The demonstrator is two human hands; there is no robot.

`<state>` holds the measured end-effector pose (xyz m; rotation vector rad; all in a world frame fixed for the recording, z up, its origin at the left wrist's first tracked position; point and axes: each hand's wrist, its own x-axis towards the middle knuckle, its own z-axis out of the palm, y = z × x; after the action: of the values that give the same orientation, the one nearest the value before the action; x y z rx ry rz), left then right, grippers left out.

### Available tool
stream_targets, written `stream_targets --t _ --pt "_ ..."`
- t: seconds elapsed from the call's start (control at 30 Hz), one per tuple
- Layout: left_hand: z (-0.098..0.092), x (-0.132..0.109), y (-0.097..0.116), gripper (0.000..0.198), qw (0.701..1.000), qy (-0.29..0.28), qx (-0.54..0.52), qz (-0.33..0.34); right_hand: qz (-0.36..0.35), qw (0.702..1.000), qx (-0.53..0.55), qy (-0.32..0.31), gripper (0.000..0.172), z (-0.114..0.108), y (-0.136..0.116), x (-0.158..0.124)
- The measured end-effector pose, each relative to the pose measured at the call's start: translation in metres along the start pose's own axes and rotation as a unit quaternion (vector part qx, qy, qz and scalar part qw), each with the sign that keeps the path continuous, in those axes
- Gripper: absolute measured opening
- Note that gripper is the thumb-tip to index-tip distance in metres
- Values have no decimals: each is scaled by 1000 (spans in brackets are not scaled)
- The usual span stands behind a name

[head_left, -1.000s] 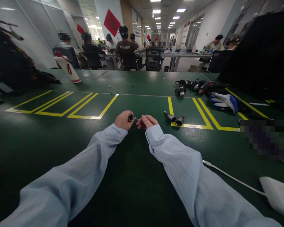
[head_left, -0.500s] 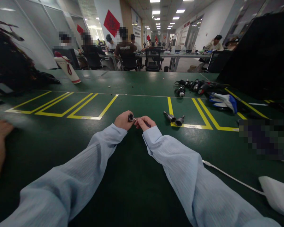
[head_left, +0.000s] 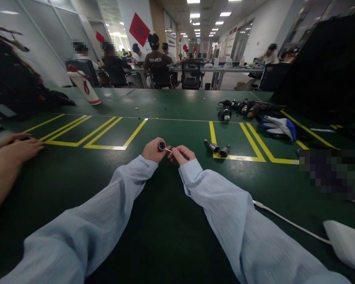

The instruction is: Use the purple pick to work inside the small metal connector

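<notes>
My left hand [head_left: 152, 150] is closed around a dark metal socket [head_left: 161, 146], its round open mouth turned toward me and to the right. A small screwdriver [head_left: 168, 150] with a thin bright shaft and dark handle is pinched in my right hand [head_left: 182, 154]. Its tip points left and reaches the socket's rim; whether it goes inside is too small to tell. Right of my hands, two similar sockets lie on the table, one with a long shank [head_left: 212, 146] and one with its shank toward the back [head_left: 224, 151].
Yellow tape boxes [head_left: 106, 134] mark the green table [head_left: 171, 221]. A co-worker's hands [head_left: 20, 148] rest at the left. Power-tool-like parts [head_left: 239, 108], a blue-white glove [head_left: 279, 126] and a white cabled device [head_left: 346, 244] lie right. A white cylinder [head_left: 85, 86] leans far left.
My left hand has shifted slightly left with the socket, and more of the screwdriver's shaft shows. The co-worker's hands at the left have come further into view.
</notes>
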<state>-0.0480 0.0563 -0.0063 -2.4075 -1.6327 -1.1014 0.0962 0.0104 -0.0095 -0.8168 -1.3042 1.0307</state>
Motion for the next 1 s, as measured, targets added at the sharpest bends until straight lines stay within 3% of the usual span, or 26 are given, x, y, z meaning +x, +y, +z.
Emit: stream_targets --t 0.23,0.4,0.77,0.9,1.0 --pt "-1 -1 1 16 998 2 -39 40 20 999 41 -4 26 1 2 1" --pt "-2 -1 3 20 999 17 -28 31 6 1000 -4 -27 26 0 2 -2" --pt "2 0 -1 22 998 40 46 -23 -145 974 -166 -52 18 7 -1 -8" --pt "1 0 -1 21 997 38 55 -28 -149 972 -174 -45 19 7 -3 -8" --pt "0 -1 1 21 998 36 57 -20 -113 980 -156 -44 20 4 -3 -8"
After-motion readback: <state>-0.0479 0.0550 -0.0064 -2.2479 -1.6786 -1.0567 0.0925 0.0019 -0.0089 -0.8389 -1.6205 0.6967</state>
